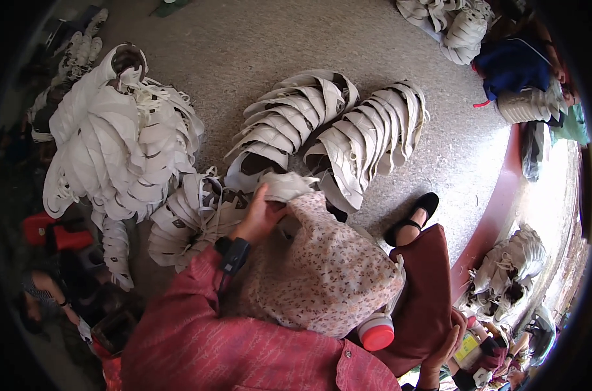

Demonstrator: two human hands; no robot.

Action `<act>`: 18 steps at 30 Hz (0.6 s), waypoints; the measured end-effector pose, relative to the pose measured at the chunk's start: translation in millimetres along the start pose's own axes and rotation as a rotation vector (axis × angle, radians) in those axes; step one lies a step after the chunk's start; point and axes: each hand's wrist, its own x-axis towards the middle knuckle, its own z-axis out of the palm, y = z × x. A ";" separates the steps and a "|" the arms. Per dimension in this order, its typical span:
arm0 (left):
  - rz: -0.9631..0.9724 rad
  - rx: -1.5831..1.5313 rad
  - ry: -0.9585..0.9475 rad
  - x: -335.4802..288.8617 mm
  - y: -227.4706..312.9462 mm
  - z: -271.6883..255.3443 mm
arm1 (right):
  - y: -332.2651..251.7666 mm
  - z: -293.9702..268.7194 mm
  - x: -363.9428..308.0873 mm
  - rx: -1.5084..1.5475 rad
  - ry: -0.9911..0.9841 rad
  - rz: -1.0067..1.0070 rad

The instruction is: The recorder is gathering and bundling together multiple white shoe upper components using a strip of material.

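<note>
My left hand (264,214), a black band on its wrist, is closed on a white shoe upper (288,186) in front of my lap. Beyond it, two long rows of nested white shoe uppers (296,117) (374,130) lie side by side on the floor. A floral cloth (328,267) covers my lap and partly hides the held upper. Down at the lower right, my right hand (447,340) rests against my dark red trouser leg (410,306), fingers stretched out and nothing visible in them. A container with a red lid (378,333) sits beside the cloth.
A large heap of white uppers (113,137) lies to the left, with a smaller fanned bunch (185,218) nearer me. A red object (58,232) is at far left. Other people work at the lower left and right edges. More uppers (507,270) lie at right.
</note>
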 end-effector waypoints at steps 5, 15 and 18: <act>0.093 -0.117 0.229 3.9 17.1 -30.8 | -1.5 -2.2 1.0 -0.010 -0.029 0.013; 0.223 0.767 0.072 108.8 61.3 -10.5 | 7.5 1.9 -0.8 0.006 -0.006 -0.022; 0.179 0.838 0.116 106.6 66.9 31.9 | 1.8 2.7 -3.7 0.031 0.027 -0.002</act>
